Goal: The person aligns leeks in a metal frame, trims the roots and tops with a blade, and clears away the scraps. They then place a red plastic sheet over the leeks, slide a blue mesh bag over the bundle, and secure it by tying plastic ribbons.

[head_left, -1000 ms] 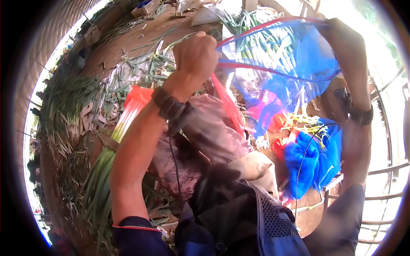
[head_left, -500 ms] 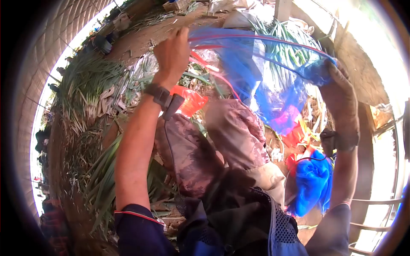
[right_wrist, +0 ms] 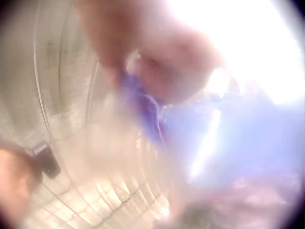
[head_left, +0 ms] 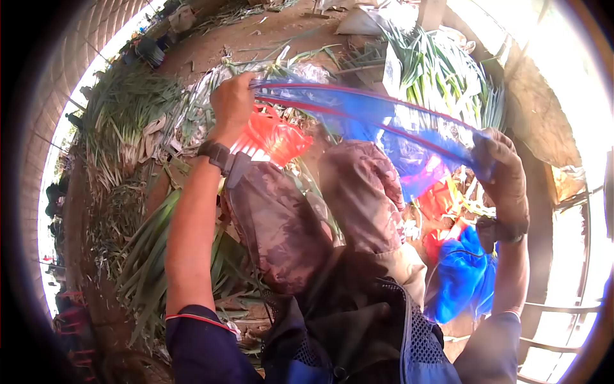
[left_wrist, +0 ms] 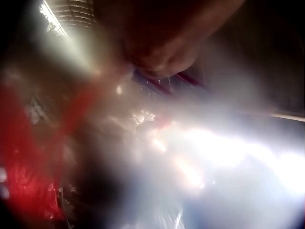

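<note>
A translucent blue bag (head_left: pixel 358 105) with red edging is stretched between both hands, its two edges drawn close together. My left hand (head_left: pixel 231 105) grips one end with curled fingers, over the leek-strewn ground. At the other end my right hand (head_left: pixel 505 169) pinches a bunched part of the bag. The right wrist view, though blurred, shows blue material (right_wrist: pixel 145 107) gathered between thumb and fingers. Below the left hand a red plastic bag (head_left: pixel 281 137) wraps pale stalks. The lower part of the blue bag hangs behind the right knee.
Long green leeks (head_left: pixel 435 70) are heaped ahead at right, with more leeks (head_left: pixel 128 121) at far left and loose leaves (head_left: pixel 153 249) beside the left leg. A bundle of blue material (head_left: pixel 464 275) and red plastic (head_left: pixel 441 198) lie near the right forearm. Metal bars (head_left: pixel 563 308) edge the right side.
My hands have spread wider and come lower in the head view, the left one moving leftward. The bag's mouth, held wide a second ago, is now pulled taut and narrow.
</note>
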`<state>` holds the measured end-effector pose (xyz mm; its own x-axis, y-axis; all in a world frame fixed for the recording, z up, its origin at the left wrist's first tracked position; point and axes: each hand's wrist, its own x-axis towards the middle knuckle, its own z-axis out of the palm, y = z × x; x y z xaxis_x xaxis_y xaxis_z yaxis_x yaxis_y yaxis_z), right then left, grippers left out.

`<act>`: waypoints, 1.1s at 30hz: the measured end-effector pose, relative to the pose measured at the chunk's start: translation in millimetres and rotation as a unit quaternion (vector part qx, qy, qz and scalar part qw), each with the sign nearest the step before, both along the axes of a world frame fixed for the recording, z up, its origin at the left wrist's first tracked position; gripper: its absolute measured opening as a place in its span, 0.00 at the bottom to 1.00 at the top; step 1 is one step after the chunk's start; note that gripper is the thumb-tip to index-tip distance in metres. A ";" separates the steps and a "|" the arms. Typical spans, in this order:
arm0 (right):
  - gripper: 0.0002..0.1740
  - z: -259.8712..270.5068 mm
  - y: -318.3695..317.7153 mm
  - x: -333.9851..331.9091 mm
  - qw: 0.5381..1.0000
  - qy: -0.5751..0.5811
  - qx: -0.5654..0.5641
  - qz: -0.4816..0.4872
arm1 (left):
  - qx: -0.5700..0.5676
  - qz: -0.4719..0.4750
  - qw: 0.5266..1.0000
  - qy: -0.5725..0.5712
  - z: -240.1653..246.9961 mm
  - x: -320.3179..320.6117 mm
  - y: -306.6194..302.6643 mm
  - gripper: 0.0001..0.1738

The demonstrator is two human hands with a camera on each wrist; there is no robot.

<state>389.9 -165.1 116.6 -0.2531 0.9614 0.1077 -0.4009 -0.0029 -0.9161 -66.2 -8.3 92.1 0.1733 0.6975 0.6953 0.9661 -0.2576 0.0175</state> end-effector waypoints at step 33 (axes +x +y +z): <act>0.18 81.8 -33.7 -37.2 0.956 -0.278 0.081 -0.042 | -0.603 -0.325 0.644 -0.340 64.1 21.2 -85.6 0.43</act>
